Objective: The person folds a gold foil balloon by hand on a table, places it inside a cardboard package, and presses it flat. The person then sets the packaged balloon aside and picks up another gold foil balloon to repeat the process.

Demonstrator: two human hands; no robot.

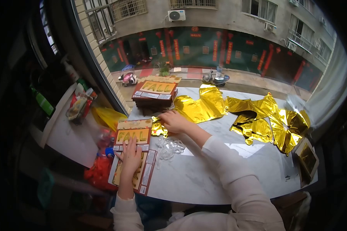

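Note:
My left hand (130,156) lies with its fingers spread on a printed "FALL" card (133,129), which overlaps a second reddish-brown card (149,169) at the table's left edge. My right hand (173,121) reaches over a small piece of gold foil (158,129) beside the upper card; its fingertips are bent down at the foil, and the grip is hard to make out. Just below it lies a tangle of clear white ribbon (168,149). A stack of "FALL" cards (154,94) stands behind my hands.
Large gold foil balloons (204,104) spread across the back and right of the white marble-patterned table (204,173). A small framed box (307,159) stands at the right edge. Red and yellow plastic bags (98,173) hang at the left, beside a white shelf (71,134).

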